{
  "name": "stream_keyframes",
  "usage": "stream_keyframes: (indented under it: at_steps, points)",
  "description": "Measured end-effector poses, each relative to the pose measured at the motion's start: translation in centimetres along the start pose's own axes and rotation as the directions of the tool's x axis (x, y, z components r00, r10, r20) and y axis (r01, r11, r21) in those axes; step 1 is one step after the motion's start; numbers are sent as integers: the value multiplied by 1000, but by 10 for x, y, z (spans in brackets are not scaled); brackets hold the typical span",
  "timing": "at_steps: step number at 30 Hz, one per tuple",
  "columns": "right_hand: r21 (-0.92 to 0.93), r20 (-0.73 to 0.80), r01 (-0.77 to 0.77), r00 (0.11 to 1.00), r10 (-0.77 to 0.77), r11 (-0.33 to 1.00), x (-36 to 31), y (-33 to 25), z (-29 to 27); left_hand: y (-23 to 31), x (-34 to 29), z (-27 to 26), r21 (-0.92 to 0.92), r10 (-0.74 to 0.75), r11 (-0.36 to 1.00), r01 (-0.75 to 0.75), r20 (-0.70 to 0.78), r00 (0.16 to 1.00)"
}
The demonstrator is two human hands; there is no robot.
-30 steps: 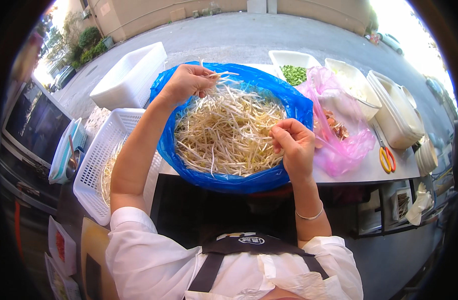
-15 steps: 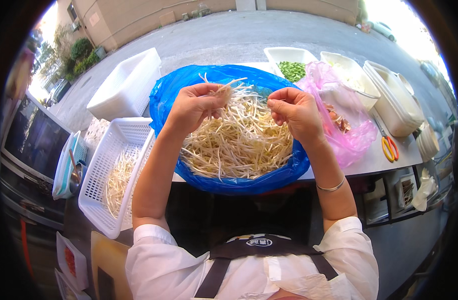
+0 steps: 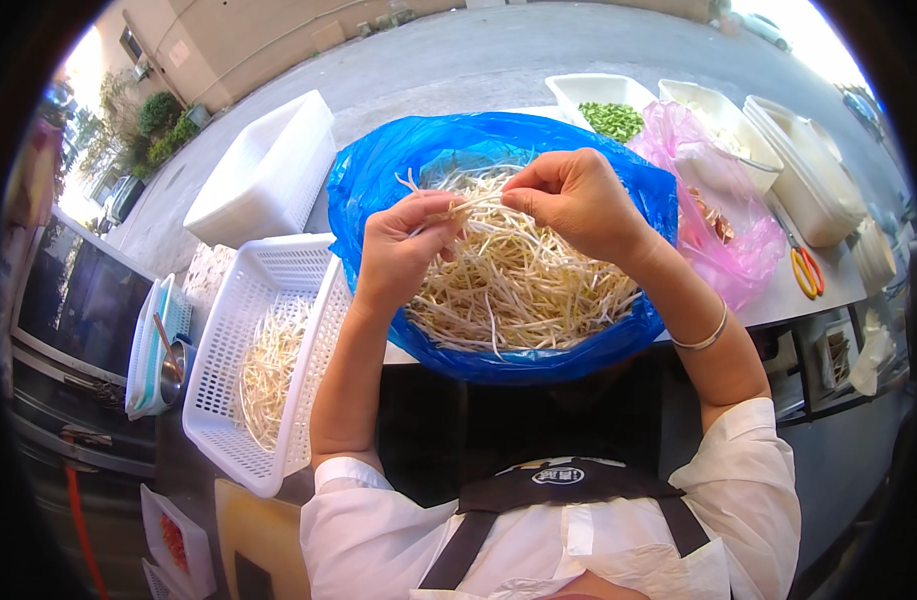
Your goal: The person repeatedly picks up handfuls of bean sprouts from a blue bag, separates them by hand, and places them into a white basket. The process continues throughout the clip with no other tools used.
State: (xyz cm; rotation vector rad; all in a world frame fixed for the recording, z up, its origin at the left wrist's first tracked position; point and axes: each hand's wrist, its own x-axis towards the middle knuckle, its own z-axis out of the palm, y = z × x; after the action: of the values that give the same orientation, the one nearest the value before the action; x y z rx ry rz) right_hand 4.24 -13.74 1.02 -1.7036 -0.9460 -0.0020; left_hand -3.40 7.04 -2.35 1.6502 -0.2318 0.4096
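Note:
A large blue plastic bag (image 3: 404,150) lies spread wide on the table before me, heaped with pale bean sprouts (image 3: 539,295). Above its left part my left hand (image 3: 409,245) is closed around a small bunch of sprouts, some poking up past the fingers. My right hand (image 3: 584,205) pinches thumb and forefinger at the right end of that bunch; the exact strands between its fingertips are too small to make out. To the left, a white perforated basket (image 3: 211,400) holds a smaller pile of sprouts (image 3: 271,375).
Stacked white baskets (image 3: 249,190) stand at the far left. Toward the far right are a tub of chopped greens (image 3: 611,120), a pink plastic bag (image 3: 744,245), cream tubs (image 3: 809,175) and orange-handled scissors (image 3: 807,272). A metal ladle (image 3: 171,362) rests beside the left basket.
My right hand has moved left to meet the sprouts in my left hand and now pinches at them. The whole view has shifted slightly.

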Motion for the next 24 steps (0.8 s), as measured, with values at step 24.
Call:
stream_keyframes:
  at_steps: [24]
  points:
    - [-80, 174, -35, 984, 48, 996, 28, -29, 14, -9, -12, 25, 487, 369, 776, -400, 165, 915]
